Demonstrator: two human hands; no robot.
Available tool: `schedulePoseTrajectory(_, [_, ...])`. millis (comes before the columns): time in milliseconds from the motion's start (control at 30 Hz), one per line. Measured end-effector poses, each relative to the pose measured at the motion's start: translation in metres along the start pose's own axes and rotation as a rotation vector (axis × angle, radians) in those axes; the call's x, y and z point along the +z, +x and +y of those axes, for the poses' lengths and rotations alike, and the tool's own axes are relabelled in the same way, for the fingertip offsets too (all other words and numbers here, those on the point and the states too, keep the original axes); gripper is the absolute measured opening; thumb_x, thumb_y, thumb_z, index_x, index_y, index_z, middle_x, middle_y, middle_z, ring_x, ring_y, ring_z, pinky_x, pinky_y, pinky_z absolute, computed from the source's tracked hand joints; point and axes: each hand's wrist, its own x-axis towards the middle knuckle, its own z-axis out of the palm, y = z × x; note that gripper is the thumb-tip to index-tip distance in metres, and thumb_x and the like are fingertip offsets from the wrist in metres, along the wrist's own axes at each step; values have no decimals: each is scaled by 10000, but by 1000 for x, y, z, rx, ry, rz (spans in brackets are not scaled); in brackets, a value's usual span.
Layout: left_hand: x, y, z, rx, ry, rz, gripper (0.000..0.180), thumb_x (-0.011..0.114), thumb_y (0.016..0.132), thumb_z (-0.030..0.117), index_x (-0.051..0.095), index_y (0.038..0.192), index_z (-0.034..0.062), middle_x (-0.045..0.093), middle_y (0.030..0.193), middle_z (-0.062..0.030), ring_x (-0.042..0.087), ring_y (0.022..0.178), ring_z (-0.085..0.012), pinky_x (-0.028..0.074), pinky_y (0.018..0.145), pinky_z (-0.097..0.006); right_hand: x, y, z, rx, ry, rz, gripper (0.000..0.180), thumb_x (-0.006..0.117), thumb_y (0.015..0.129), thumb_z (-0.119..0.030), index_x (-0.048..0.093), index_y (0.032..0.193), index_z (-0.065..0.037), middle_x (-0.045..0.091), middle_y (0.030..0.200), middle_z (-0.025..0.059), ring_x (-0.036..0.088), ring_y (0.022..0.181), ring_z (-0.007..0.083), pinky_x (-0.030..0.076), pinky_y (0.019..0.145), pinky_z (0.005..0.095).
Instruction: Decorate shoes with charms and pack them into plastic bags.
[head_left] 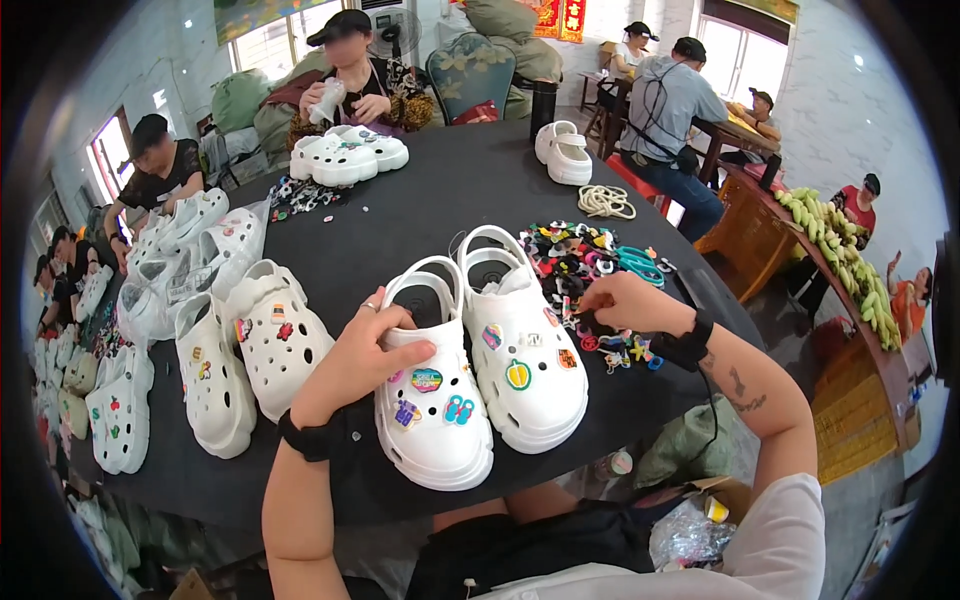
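Note white clog gripped by nearer left hand, with long axis near to far, lying left of right hand, bent-fingered at charm pile, contents impossible to tell.

Looks like moulded foam plastic, smooth with a soft satin sheen, on the white clogs. Shows as smooth, rubbery plastic in the coloured charms set into them, and likewise in the heap of loose charms. Dull, flat matt black across the surface. Clear, crinkled and glossy in the plastic wrap at the left. Soft-looking and fibrous in the cream cord. Woven, creased and rough-looking in the green sack. Matt and dark on the wristbands. Seemingly cloth on the chair back. Polished and stone-like on the pale wall.
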Motion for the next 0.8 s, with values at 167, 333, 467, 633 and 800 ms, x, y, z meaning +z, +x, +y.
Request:
schedulePoseTrajectory(167, [-2,-1,5,-19,-7,-6,435,736,795,403,636,921,-1,497,1151,-357,237,1403,-459,314,1065,-421,-2,-7,12,-142,253,87,300,565,808,20,680,1082,-24,655,801,39,587,632,72,467,563,227])
schedulePoseTrajectory(333, [0,0,8,1,-11,-5,422,737,797,397,638,898,0,502,1136,-358,273,1394,-437,354,1026,-384,-5,-17,9,-213,474,108,296,613,852,24,651,1143,-11,657,911,4,580,787,33,466,667,196])
schedulePoseTrajectory(467, [0,-2,8,1,-12,10,415,736,798,392,640,908,4,516,1091,-340,296,1383,-427,372,998,-377,-5,-37,-20,-199,584,25,271,644,865,0,654,1136,1,659,964,2,580,789,30,479,687,192])
schedulePoseTrajectory(633, [0,0,8,25,-7,13,417,733,800,389,633,912,0,523,1063,-329,282,1390,-422,385,980,-380,4,-46,-34,-256,602,18,290,700,867,-61,650,1147,-5,679,984,34,594,809,36,497,728,193])
schedulePoseTrajectory(800, [0,-1,8,19,-36,6,427,730,801,394,624,914,-4,530,1024,-293,286,1383,-432,302,1075,-395,15,-56,-56,-262,684,-18,201,712,852,-40,673,1043,13,691,984,59,617,842,51,503,733,203])
